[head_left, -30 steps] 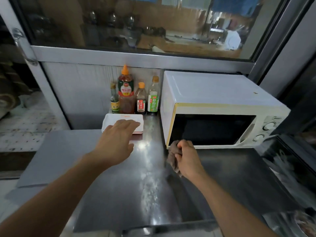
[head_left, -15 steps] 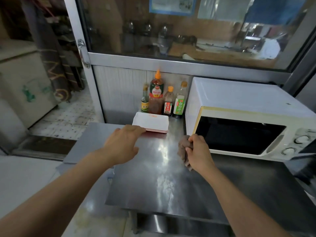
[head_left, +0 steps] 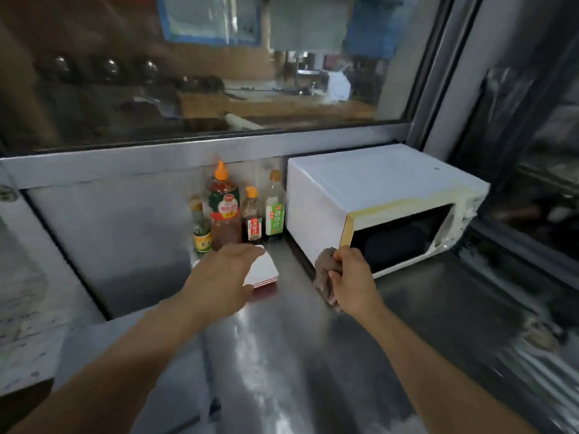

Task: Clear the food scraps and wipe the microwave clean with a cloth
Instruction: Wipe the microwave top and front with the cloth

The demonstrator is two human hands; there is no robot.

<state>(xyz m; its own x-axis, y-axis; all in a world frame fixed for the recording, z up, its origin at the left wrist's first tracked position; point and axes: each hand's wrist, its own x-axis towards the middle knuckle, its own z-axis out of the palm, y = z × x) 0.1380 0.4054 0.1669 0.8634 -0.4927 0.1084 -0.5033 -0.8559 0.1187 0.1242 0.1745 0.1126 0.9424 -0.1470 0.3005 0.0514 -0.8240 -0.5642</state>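
The microwave (head_left: 379, 195) sits at the right centre of the frame on the steel table (head_left: 297, 355), its door closed, dark window facing lower right. With the door shut, no food scraps can be seen, so the inside remains to be dealt with, as far as I can judge.

What could go wrong: the right hand is at the hinge-side corner of the door, not at the handle, which lies far over at the right edge of the door. Wiping from here would only clean the outer shell; the cloth would have to be shifted or the other hand used to open the door. The four sauce bottles (head_left: 238, 211) stand close together just left of the microwave, against the back wall. A wide sweep of the left arm could knock them over. The white tray (head_left: 264, 270) under the left fingers lies flat on smooth steel and may slide if pressed.

The right hand (head_left: 351, 277) is curled tight around a bunched brown cloth (head_left: 324, 270), which hangs below the fist and sits against the lower left front corner of the microwave. The left hand (head_left: 219, 277) is open, fingers straight and together, reaching over the white tray towards the bottles; whether it rests on the tray or hovers just above it, I cannot tell.
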